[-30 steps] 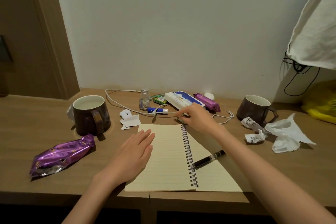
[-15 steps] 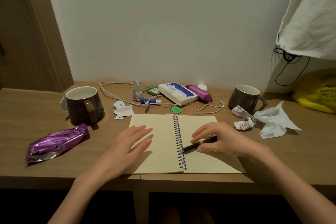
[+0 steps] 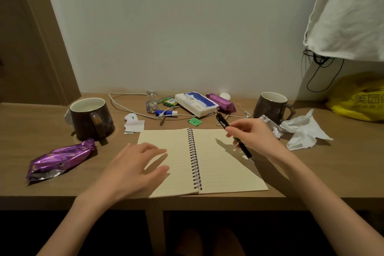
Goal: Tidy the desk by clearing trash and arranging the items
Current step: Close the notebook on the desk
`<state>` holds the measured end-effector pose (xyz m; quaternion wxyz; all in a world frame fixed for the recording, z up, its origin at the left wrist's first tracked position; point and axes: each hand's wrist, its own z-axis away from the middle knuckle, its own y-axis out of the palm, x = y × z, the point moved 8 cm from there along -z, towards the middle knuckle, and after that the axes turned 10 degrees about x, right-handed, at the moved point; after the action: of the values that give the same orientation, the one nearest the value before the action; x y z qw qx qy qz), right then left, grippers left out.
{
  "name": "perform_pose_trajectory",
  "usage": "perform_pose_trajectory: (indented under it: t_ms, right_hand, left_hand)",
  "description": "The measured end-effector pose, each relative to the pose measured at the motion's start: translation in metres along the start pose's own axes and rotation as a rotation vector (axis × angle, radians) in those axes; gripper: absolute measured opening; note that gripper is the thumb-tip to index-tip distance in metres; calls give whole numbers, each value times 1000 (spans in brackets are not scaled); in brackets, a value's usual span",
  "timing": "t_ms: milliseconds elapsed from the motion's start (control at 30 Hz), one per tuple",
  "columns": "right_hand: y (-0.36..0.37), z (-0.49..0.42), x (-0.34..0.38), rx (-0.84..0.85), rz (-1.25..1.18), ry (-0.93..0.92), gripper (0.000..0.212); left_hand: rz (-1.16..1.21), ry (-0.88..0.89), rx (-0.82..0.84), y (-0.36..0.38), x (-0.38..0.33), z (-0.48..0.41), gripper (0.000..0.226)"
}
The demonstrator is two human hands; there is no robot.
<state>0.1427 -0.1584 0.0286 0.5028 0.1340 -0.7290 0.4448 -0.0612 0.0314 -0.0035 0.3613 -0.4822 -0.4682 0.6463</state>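
Observation:
An open spiral notebook (image 3: 218, 164) lies at the front middle of the wooden desk (image 3: 332, 172). My right hand (image 3: 255, 137) holds a black pen (image 3: 223, 123) lifted above the notebook's right page, tip pointing down toward me. My left hand (image 3: 133, 166) hovers over the left page, fingers spread, holding nothing. Crumpled white tissue (image 3: 305, 133) and a crumpled wrapper (image 3: 270, 125) lie at the right. A purple snack wrapper (image 3: 60, 158) lies at the left. White paper scraps (image 3: 134, 125) and a small green scrap (image 3: 195, 121) sit behind the notebook.
Brown mugs stand at the left (image 3: 89, 118) and right (image 3: 271, 108). At the back lie a tissue pack (image 3: 196, 104), a small bottle (image 3: 151, 102), a white cable (image 3: 122, 108), a blue tube (image 3: 166, 113), a purple packet (image 3: 222, 103). A yellow bag (image 3: 361, 100) sits far right under hanging white cloth (image 3: 351, 12).
My right hand came back from behind the notebook, took the pen off the right page and lifted it up to the right. My left hand rose slightly off the left page.

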Motion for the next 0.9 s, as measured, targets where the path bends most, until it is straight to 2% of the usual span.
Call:
perform_pose_trajectory:
  t_ms: [100, 167, 300, 400, 500, 700, 900]
  right_hand:
    - [-7, -6, 1, -47, -75, 29, 8]
    - [-10, -10, 0, -75, -110, 40, 8]
    - [-13, -19, -1, -93, -177, 59, 10]
    - [-15, -22, -1, -77, -54, 78, 14]
    - [-18, -27, -6, -76, -8, 102, 18]
    - [-15, -39, -13, -36, 21, 121, 31]
    - [-3, -52, -16, 16, 45, 121, 33]
  left_hand:
    - [41, 60, -110, -19, -20, -17, 55]
    - [64, 90, -124, -26, -32, -39, 50]
    - [-18, 97, -21, -19, -56, -97, 52]
    - [-94, 47, 91, -3, -64, -132, 59]
    - [-140, -5, 131, 11, -62, -149, 63]
    - [33, 59, -36, 12, -63, -150, 53]
    - [142, 56, -120, 12, -58, -156, 43]
